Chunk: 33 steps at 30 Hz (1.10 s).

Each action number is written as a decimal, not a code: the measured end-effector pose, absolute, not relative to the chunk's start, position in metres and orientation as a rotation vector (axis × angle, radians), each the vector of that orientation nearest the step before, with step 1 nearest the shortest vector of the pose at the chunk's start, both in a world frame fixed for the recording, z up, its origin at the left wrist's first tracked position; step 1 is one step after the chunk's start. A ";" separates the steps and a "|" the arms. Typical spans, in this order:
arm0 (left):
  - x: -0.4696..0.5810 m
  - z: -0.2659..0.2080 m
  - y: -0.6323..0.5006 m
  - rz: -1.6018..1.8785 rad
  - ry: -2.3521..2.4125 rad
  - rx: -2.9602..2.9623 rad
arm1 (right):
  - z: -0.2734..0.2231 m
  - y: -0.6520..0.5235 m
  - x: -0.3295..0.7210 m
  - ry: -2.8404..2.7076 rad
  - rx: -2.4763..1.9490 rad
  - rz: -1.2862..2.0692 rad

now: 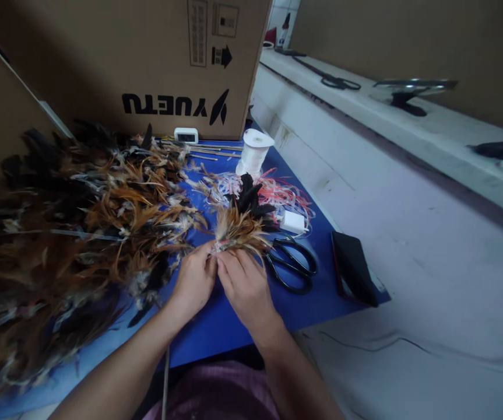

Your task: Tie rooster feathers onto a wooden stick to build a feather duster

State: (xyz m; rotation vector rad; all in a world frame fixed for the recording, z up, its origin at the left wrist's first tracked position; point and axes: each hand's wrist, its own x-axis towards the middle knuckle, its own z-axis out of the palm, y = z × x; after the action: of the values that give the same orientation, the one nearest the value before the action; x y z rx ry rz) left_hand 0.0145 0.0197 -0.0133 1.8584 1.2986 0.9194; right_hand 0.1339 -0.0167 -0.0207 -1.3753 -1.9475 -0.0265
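My left hand (pixel 195 277) and my right hand (pixel 243 286) meet over the front of the blue table. Between their pinched fingertips is the base of a feather bundle (pixel 240 224), brown and tan with black feathers at its far end. Something pale and reddish, perhaps a tie, shows at the bundle's base; the fingers hide part of it. A thin stick (pixel 166 379) runs down below my left wrist; its upper part is hidden. Just right of my right hand lie black-handled scissors (pixel 292 265), their blades covered by the feathers.
A large feather pile (pixel 115 198) covers the table's left side. Behind the bundle are a white spool (pixel 254 153), pink and white strips (pixel 284 195) and a white adapter (pixel 292 222). A phone (pixel 354 268) lies at the right edge. A cardboard box (pixel 155 58) stands behind, a ledge (pixel 365 105) beyond.
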 end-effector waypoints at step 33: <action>0.017 -0.013 0.016 0.893 1.226 1.991 | -0.005 -0.008 0.130 -1.829 -1.507 0.177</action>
State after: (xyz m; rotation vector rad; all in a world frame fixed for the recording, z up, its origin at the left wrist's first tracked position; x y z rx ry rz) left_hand 0.0173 0.0158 -0.0129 1.9908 1.2263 0.8932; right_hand 0.1295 -0.0079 -0.0053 -1.5065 -1.8291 0.1772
